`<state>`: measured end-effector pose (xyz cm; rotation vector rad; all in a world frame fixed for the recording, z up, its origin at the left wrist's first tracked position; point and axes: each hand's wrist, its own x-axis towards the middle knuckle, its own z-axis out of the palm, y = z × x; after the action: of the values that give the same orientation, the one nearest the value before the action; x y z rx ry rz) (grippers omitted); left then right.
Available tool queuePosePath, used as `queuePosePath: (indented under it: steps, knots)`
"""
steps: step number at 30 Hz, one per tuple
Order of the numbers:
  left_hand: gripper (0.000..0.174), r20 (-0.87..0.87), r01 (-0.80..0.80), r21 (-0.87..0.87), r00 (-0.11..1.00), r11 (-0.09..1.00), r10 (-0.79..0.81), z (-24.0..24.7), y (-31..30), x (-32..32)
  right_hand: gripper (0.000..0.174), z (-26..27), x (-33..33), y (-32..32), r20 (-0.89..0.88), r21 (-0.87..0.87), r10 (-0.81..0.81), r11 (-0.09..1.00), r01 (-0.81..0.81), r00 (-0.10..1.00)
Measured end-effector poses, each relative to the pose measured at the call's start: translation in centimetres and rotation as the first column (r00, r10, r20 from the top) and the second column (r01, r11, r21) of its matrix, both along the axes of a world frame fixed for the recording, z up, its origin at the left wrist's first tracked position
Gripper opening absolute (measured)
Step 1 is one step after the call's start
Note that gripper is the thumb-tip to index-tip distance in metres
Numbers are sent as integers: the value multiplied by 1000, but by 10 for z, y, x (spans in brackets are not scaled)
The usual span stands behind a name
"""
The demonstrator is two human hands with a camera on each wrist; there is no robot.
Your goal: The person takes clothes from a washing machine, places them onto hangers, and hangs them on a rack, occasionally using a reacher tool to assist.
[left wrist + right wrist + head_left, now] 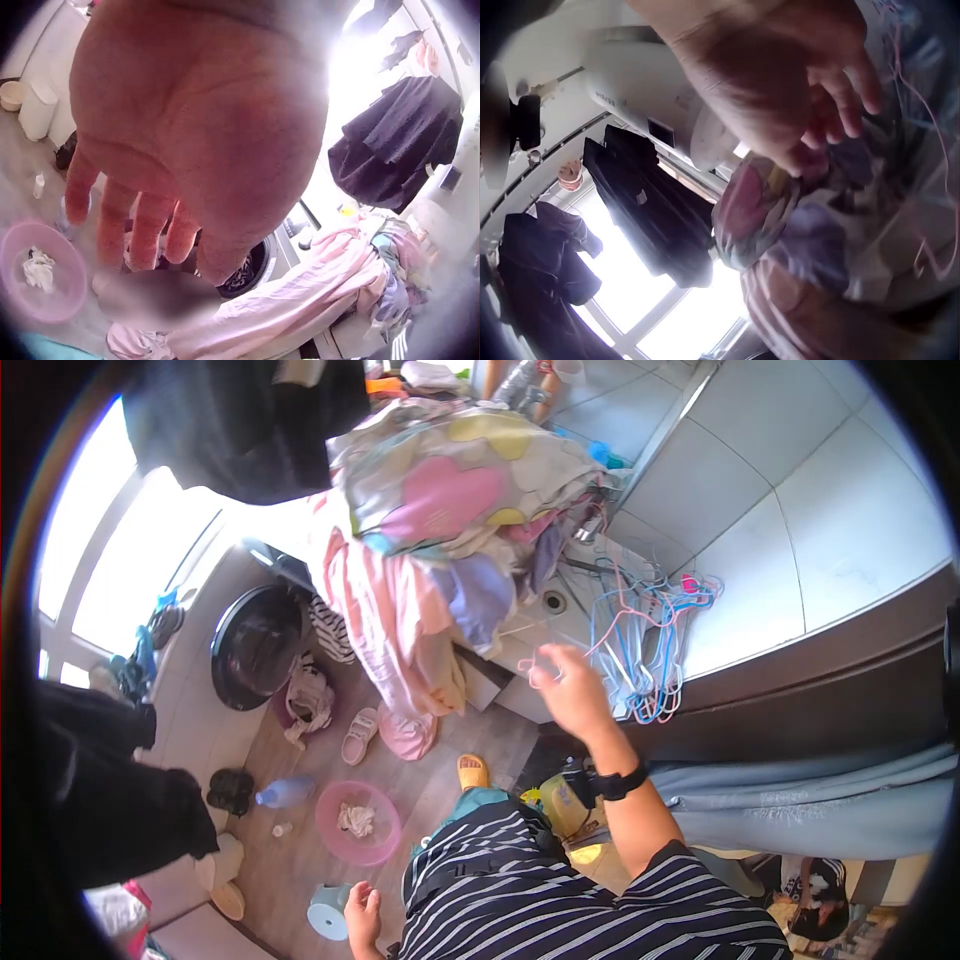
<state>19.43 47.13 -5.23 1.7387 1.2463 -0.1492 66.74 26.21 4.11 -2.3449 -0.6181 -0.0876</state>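
My right hand [578, 695] reaches over the front of the counter, fingers loosely bent. A pink wire hanger [626, 610] stretches from the hanger pile toward it and overlaps the fingertips in the head view. In the right wrist view the same hand [780, 90] has spread fingers with nothing between them, and a pink hanger wire [939, 124] runs beside them. Low near my waist, my left hand [364, 915] hangs relaxed; its bare palm [195, 127] fills the left wrist view. Tangled blue, white and pink hangers [655, 650] lie right of my right hand.
A heap of bedding and clothes [450, 490] spills over the counter's front edge. On the floor stand a pink basin [325, 850] with white cloth, a light blue stool [328, 913] and a bottle [287, 792]. Dark clothes [245, 430] hang by the window. A black basin [232, 650] leans left.
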Motion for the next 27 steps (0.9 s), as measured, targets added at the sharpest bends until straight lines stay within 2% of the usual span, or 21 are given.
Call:
queuePosePath:
  steps: [2, 3, 4, 6, 7, 9, 12, 15, 18, 21, 24, 27]
  knots:
    - [33, -14, 17, 41, 1000, 999, -17, -15, 13, 10, 33, 19, 41, -31, 28, 14, -170, 985, 170, 985]
    - [32, 27, -25, 5, 999, 1000, 24, -23, 21, 16, 33, 25, 61, -47, -26, -48, -253, 967, 251, 967]
    - [32, 17, 21, 42, 1000, 999, -22, -14, 27, 33, 32, 30, 77, -63, -76, -114, -334, 939, 325, 939]
    - [32, 6, -16, -23, 1000, 1000, 16, 6, 35, 67, 39, 27, 96, -80, -140, -218, -350, 924, 316, 926]
    - [32, 33, 73, 45, 997, 996, -75, 1, 44, 73, 41, 14, 104, -86, -169, -244, -330, 927, 285, 929]
    - [32, 56, 111, 24, 992, 994, -112, -2, 56, 92, 48, -1, 112, -85, -258, -322, -314, 919, 226, 913]
    - [33, 85, 182, 12, 980, 983, -182, -1, 74, 123, 48, -30, 126, -74, -436, -233, -310, 946, 227, 845]
    - [34, 86, 245, 52, 965, 968, -249, 1, 92, 153, 45, -36, 124, -71, -259, -172, -333, 940, 296, 907]
    - [34, 119, 266, 67, 955, 962, -272, -2, 107, 171, 33, -19, 113, -67, -122, 76, -376, 919, 386, 919]
    - [34, 133, 342, 65, 928, 937, -348, 2, 119, 189, 21, 1, 105, -67, -94, 326, -322, 884, 335, 942]
    - [33, 99, 418, 85, 900, 905, -425, 3, 139, 199, 15, 22, 92, -54, -258, 493, -294, 779, 387, 920]
    - [34, 95, 509, 175, 843, 843, -529, -10, 167, 203, 20, 39, 79, -44, -360, 576, -186, 727, 375, 914]
